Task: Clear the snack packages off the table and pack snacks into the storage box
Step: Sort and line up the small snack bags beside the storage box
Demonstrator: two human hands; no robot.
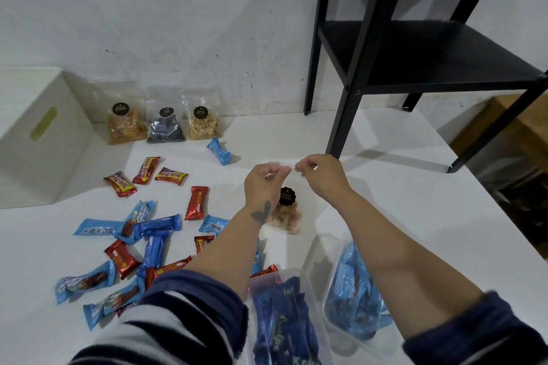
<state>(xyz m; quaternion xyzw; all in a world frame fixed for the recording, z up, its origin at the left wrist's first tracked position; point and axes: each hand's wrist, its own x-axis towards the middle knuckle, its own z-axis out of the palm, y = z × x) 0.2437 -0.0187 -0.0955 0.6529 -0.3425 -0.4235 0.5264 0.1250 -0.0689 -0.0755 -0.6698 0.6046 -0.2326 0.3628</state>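
Far left: a white box (35, 139) with a slot handle is set on the white table (370, 201) against the wall. Just right of it, three clear snack bags (164, 124) with black round labels are stood in a row along the wall.

Centre-left: red and blue wrapped bars (142, 234) are scattered flat on the table, their long axes pointing every way.

Centre: a clear pouch of biscuits (286, 213) is held up off the table, hanging upright, long axis vertical, mouth upward, black label facing the camera. Its top edge is pinched by the left hand (262, 182) at one side and by the right hand (321, 173) at the other, fingers curled onto the film. Whether the seal is being opened or closed cannot be told.

Below and right: two clear tubs are seen, the near tub (296, 275) filled with dark blue bars, the right tub (332, 249) with light blue packs.

Risks, judged: if the top is pulled apart unevenly, the thin film could tear and biscuits could be spilled onto the table. A slipped pinch would let the pouch drop beside the tubs. The tubs look nearly full, so contents may be crushed if pressed in.

Right: a black shelf frame (370, 38) is stood on the table.
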